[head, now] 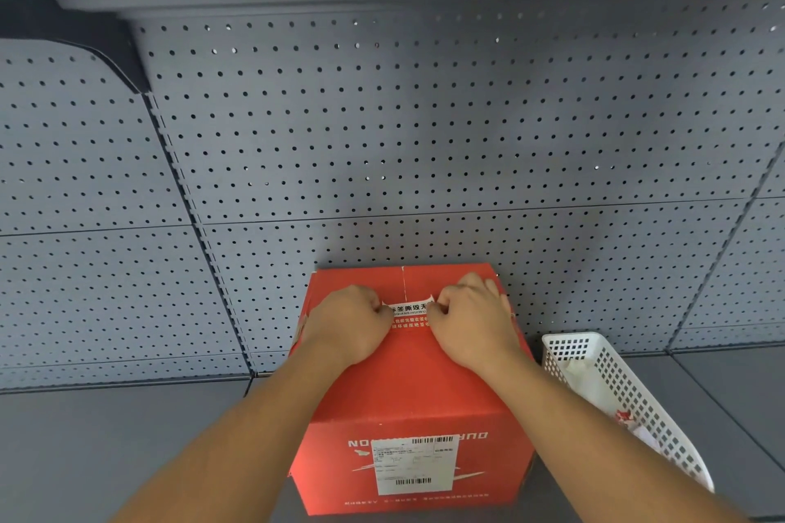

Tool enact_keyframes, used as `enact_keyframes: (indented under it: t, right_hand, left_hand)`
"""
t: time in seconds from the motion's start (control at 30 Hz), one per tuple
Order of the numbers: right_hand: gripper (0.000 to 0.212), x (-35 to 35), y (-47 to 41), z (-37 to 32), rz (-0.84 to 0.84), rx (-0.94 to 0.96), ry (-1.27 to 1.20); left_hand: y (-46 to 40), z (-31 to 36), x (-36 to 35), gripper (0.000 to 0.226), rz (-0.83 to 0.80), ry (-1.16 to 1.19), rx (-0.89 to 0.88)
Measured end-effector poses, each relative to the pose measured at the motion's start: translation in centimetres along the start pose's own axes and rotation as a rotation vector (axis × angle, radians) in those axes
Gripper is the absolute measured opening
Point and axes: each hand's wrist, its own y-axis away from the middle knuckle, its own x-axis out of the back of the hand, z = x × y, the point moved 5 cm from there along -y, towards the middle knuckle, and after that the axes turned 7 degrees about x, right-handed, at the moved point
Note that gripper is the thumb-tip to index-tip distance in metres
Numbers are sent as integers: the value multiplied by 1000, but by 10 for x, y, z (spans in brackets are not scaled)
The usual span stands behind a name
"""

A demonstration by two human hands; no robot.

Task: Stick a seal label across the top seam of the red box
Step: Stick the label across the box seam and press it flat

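Note:
A red box (408, 386) stands on a grey shelf against the pegboard, with a white shipping label on its near face. Its top seam runs from the far edge toward me. A seal label (408, 312), white above and red below with printed characters, lies across that seam. My left hand (348, 323) pinches the label's left end with curled fingers. My right hand (473, 321) pinches its right end the same way. Both hands rest on the box top, and they hide the label's ends.
A white perforated plastic basket (616, 391) with scraps of paper inside stands just right of the box. A grey pegboard wall (424, 119) rises right behind the box. Grey shelf surface (127, 446) extends to the left and right.

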Motion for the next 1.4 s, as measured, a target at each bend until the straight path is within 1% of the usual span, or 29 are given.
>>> enact_keyframes:
  t: [0.4, 0.53, 0.63, 0.7, 0.77, 0.83, 0.9, 0.93, 1.0, 1.1, 1.17, 1.23, 1.3, 1.4]
  right_hand:
    - [28, -3, -3, 0, -40, 6, 25]
    - [22, -1, -4, 3, -37, -29, -25]
    - [11, 1, -3, 4, -19, -28, -75]
    - [6, 1, -2, 5, 3, -20, -90]
    - [10, 3, -1, 5, 54, 11, -101]
    - [17, 6, 2, 1, 119, 93, -82]
    - [25, 6, 5, -8, 118, 216, -31]
    - [29, 5, 7, -12, 98, 279, -10]
    - [38, 2, 11, -19, 45, 353, 18]
    - [55, -2, 11, -18, -65, 348, 60]
    - [52, -2, 12, -14, -134, 340, 71]
    - [50, -2, 16, -9, -186, 348, 82]
    - [52, -1, 20, -6, -216, 352, 100]
    - [55, 0, 24, -3, -194, 320, 120]
  left_hand:
    - [2, 4, 0, 42, 16, -57, -4]
    - [2, 3, 1, 28, 43, -79, 6]
    - [2, -1, 0, 22, 72, -49, -9]
    - [3, -5, -2, 13, 111, -3, -43]
    - [4, -7, -4, 3, 160, 37, -99]
    - [5, -9, -4, 13, 210, 77, -170]
    - [7, -6, -4, 27, 235, 102, -278]
    - [9, -3, -6, 35, 213, 86, -334]
    - [12, 3, -13, 47, 108, -15, -394]
    - [16, 4, -19, 54, -11, -150, -435]
    - [18, 3, -20, 54, -39, -185, -445]
    - [20, 3, -20, 52, -38, -209, -455]
    - [23, 3, -21, 54, -22, -244, -456]
    - [26, 4, -20, 57, 27, -287, -424]
